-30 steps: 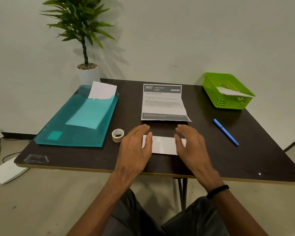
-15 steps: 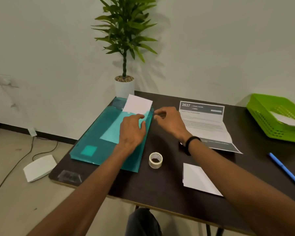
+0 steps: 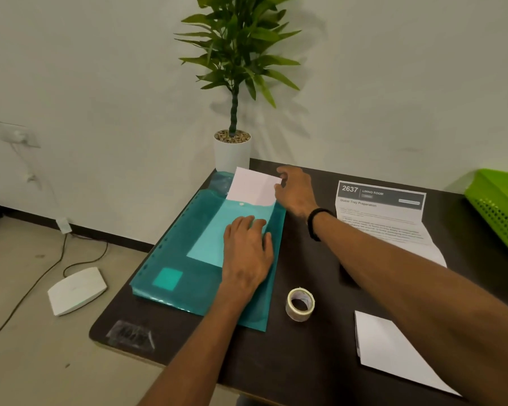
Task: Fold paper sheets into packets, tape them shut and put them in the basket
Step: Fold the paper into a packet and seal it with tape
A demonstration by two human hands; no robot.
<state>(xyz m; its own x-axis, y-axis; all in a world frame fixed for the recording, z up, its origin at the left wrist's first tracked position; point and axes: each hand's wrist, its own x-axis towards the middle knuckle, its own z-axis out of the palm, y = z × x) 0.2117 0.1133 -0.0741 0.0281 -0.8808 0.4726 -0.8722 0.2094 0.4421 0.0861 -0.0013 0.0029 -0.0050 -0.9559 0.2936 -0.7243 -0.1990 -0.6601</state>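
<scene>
table (image 3: 320,361): dark brown top, takes up most of the lower right of the frame, everything sits on it
teal folder (image 3: 188,276): see-through plastic wallet lying flat at the table's left side, center of frame, with a paler sheet showing inside it
printed sheet (image 3: 384,218): creased page with a dark "2637" header, center right, flat on the table
folded packet (image 3: 393,356): plain white folded paper, lower right, partly hidden under the right forearm
green basket (image 3: 499,212): lime plastic one cut off by the right edge of the frame, well apart from the packet
potted plant (image 3: 235,83): upper center, white pot right at the table's far corner
white paper sheet (image 3: 254,187): sticking out of the folder's top end, just above frame center
left hand (image 3: 247,256): palm down on the folder, fingers flat and close together, pretty much pinning it
right hand (image 3: 295,190): at the sheet's right edge, thumb and fingertips pinching that corner, black band on the wrist
tape roll (image 3: 300,304): small clear roll standing on the table just right of the folder's near corner, below center
</scene>
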